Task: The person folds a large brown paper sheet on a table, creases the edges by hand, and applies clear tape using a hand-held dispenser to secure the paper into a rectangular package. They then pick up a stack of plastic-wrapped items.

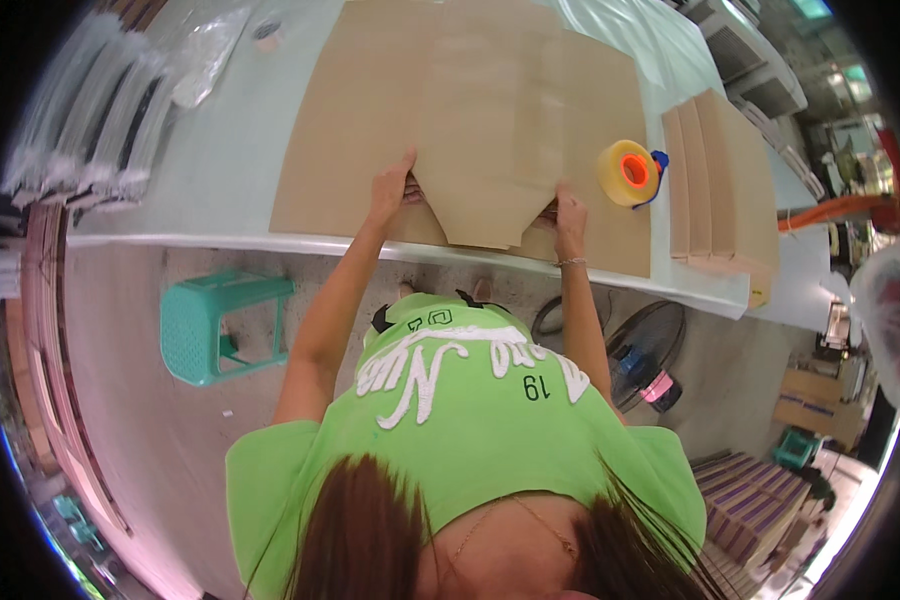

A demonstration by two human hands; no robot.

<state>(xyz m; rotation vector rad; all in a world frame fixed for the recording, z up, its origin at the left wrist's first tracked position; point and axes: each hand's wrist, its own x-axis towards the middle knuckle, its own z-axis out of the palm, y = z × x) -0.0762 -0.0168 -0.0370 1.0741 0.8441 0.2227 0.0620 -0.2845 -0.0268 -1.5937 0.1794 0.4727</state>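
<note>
A brown cardboard piece (pixel 485 165) with a tapered near flap lies on top of larger flat cardboard (pixel 330 150) on the table. My left hand (pixel 392 190) grips its left side where the flap narrows, thumb on top and fingers curled beneath the edge. On the opposite side my right hand (pixel 570 218), with a bracelet at the wrist, holds the matching edge in the same way. The fingertips of both hands are partly hidden under the cardboard. Right of my right hand, a yellowish tape roll (pixel 628 172) with an orange core and a blue part rests on the cardboard.
Folded cardboard pieces (pixel 720 185) stand at the table's right. Plastic-wrapped stacks (pixel 90 110) fill the far left. Below the table edge are a green stool (pixel 215 325) on the left and a fan (pixel 650 350) on the right. A small roll (pixel 268 36) sits at the back left.
</note>
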